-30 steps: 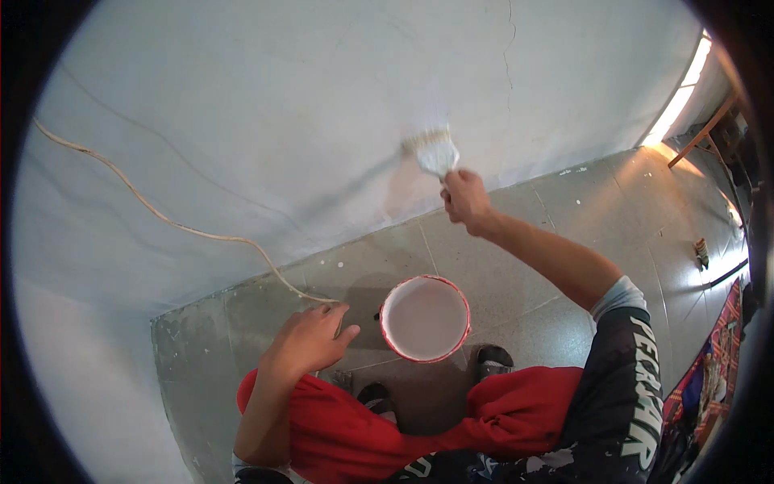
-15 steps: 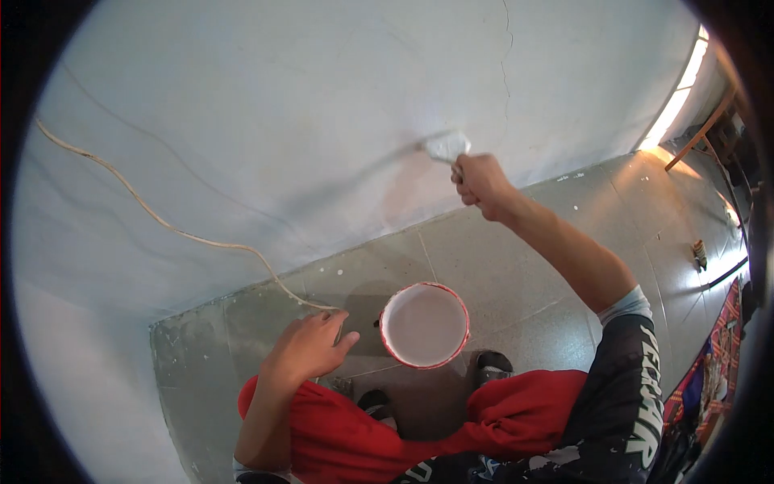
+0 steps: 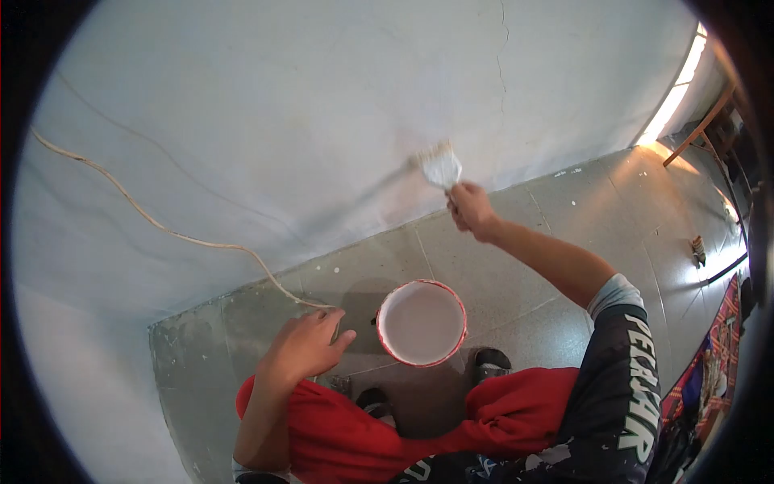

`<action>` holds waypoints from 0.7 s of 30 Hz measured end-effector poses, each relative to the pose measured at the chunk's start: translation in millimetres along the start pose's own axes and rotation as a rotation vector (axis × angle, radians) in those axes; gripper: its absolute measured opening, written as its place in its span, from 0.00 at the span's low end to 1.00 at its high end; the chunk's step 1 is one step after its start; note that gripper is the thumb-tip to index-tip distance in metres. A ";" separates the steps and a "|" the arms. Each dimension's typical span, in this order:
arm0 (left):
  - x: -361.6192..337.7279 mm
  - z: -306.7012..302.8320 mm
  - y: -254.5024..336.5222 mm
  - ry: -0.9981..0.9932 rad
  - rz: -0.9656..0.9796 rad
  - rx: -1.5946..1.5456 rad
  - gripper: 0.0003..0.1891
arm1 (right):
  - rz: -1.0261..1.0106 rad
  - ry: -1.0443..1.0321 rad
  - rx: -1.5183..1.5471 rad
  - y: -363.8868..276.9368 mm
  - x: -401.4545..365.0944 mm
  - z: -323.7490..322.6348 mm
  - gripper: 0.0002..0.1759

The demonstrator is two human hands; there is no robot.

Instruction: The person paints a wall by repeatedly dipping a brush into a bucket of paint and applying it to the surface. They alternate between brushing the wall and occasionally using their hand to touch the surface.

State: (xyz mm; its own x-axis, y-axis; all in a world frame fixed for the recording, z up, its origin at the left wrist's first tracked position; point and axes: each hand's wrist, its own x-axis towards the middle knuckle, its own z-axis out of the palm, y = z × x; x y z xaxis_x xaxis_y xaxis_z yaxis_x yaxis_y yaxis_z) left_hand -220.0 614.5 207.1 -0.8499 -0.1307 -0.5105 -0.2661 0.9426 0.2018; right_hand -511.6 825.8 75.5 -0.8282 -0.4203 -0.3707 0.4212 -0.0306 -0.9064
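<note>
My right hand (image 3: 473, 211) is closed round the handle of a wide paint brush (image 3: 440, 168), whose bristles point up and touch or nearly touch the pale wall (image 3: 322, 105). Below, on the tiled floor, stands a round bucket (image 3: 421, 324) with a red, paint-smeared rim and whitish paint inside. My left hand (image 3: 310, 345) is left of the bucket, over my left knee, with its thumb apart from the fingers. The end of a cream cable (image 3: 189, 238) meets its fingertips; whether they grip it cannot be made out.
A thin crack (image 3: 501, 73) runs down the wall. At the right are a wooden leg (image 3: 700, 133), a bright strip of light, a small striped object (image 3: 698, 250) and a red patterned cloth (image 3: 723, 343) with things on it. My feet are behind the bucket.
My right hand has moved down and slightly left, and the brush has turned from pointing left to pointing more upward. My left hand has hardly moved.
</note>
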 end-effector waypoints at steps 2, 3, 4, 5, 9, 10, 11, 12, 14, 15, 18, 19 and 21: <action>-3.1 -2.0 1.9 0.007 0.003 0.001 0.28 | 0.232 0.008 0.004 34.2 8.5 -10.3 0.07; -3.9 -2.4 2.5 0.011 0.006 0.001 0.28 | 0.229 0.008 0.001 44.9 12.7 -13.3 0.07; -3.8 -2.3 2.6 0.015 0.006 -0.001 0.28 | 0.304 -0.002 0.020 54.9 17.7 -16.2 0.07; -3.6 -2.0 2.3 0.013 0.018 -0.001 0.28 | 0.379 -0.013 0.040 52.4 14.9 -12.9 0.07; -2.6 1.7 -2.6 0.040 0.066 -0.012 0.27 | 0.259 -0.023 0.011 14.2 24.2 7.1 0.10; -2.6 1.9 -3.3 0.041 0.064 -0.014 0.27 | 0.222 -0.033 0.051 -10.1 17.1 17.5 0.10; -2.4 2.1 -3.9 0.040 0.058 -0.001 0.27 | 0.186 -0.043 0.091 -38.7 5.2 28.7 0.10; -2.0 2.6 -4.5 0.039 0.052 0.010 0.27 | 0.139 -0.073 0.085 -62.2 -2.9 36.7 0.10; -1.8 1.3 -3.6 0.029 0.045 0.014 0.27 | 0.030 -0.136 0.104 -106.0 -37.7 55.9 0.08; -1.4 0.6 -2.8 0.022 0.040 0.020 0.27 | -0.032 -0.169 0.129 -125.3 -60.0 66.6 0.09; -1.6 1.2 -1.9 0.033 0.045 0.025 0.27 | -0.235 -0.169 0.190 -149.4 -96.2 87.0 0.08; -1.2 1.4 -2.2 0.032 0.041 0.022 0.27 | -0.233 -0.172 0.189 -143.5 -96.2 92.3 0.08; -1.4 1.9 -2.6 0.039 0.047 0.030 0.27 | -0.334 -0.187 0.242 -122.1 -86.8 99.1 0.10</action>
State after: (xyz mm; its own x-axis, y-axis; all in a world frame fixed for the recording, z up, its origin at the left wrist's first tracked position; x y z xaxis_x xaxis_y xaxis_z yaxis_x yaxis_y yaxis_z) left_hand -217.3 612.9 205.7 -0.8784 -0.0979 -0.4677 -0.2128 0.9565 0.1995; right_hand -454.6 776.1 238.4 -0.8620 -0.5069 -0.0024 0.2346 -0.3948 -0.8883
